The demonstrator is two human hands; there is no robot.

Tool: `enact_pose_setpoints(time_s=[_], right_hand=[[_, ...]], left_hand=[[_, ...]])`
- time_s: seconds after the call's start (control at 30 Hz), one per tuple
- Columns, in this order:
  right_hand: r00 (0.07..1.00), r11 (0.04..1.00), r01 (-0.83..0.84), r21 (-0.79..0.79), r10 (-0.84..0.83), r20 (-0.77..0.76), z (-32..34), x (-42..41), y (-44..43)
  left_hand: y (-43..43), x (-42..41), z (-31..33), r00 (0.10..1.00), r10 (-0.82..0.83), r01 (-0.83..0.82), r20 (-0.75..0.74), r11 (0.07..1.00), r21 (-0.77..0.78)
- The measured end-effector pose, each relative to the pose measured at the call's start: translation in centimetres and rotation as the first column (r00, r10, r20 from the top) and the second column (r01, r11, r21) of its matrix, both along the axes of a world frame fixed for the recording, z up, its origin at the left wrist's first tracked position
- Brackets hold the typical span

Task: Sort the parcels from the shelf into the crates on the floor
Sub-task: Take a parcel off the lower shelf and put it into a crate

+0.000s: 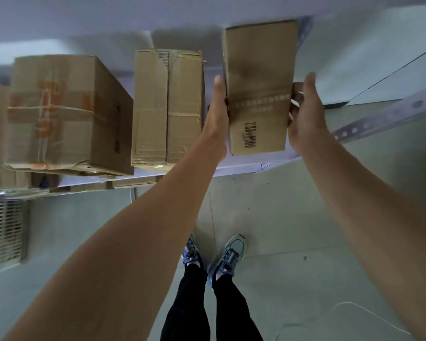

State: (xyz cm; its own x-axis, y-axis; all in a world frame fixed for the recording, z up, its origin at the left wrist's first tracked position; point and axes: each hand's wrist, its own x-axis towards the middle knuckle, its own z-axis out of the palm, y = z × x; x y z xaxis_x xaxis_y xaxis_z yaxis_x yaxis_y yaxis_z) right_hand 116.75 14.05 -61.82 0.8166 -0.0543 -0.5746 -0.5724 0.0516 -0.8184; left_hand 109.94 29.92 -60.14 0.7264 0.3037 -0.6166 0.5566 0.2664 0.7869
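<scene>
A narrow barcode parcel point(258, 87) is held between both hands at the right end of the shelf point(234, 168), with its near edge set just back from the shelf's front lip. Whether its underside rests on the board or is raised off it cannot be told. The left hand point(218, 112) is laid flat against the parcel's left face, with the fingers straight and together. The right hand point(305, 112) is wrapped round the right edge: the fingers are curled onto the side face and the thumb is raised alongside.

The narrow gap between this parcel and the middle parcel point(167, 107) is filled by the left hand, which lies close beside that parcel's right edge. Further left, an orange-printed parcel point(67, 114) is seen with its crushed lower corner at the shelf's lip, a slim gap separating it from the middle one. To the right of the held parcel, bare board is seen as far as the perforated rail point(391, 114), which runs diagonally past the right wrist.

Below the shelf's front edge, open tiled floor point(293, 217) is shown. The person's shoes point(229, 257) are planted near the shelf, directly under the arms. A slatted crate point(3, 232) is seen at the far left, low under the shelf's edge and well apart from the feet. A thin white cord point(369, 313) is trailed across the tiles at lower right.
</scene>
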Motion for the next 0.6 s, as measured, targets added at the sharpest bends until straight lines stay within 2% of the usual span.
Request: enact_pose_setpoints(time_s=[0.2,0.33,0.5,0.6], right_hand=[[0.971,0.96,0.204,0.19,-0.223,0.085,0.1,-0.5,-0.4],[0.987,0.976,0.134,0.171,-0.147,0.066,-0.3,-1.8,-0.7],[0.997,0.992,0.072,0.107,-0.071,-0.019,0.8,-1.7,-1.1],[0.995,0.989,0.031,0.147,-0.017,-0.095,1.3,-1.4,-1.4]], left_hand=[[0.0,0.5,-0.5,0.992,0.073,-0.064,0.1,0.993,-0.096],[-0.4,-0.5,-1.4,0.994,0.102,-0.096,0.029,0.985,-0.143],[-0.3,-0.5,-1.4,0.997,0.072,-0.067,0.033,0.99,-0.122],[-0.1,-0.5,-0.6,0.993,0.115,-0.113,0.002,0.981,-0.157]])
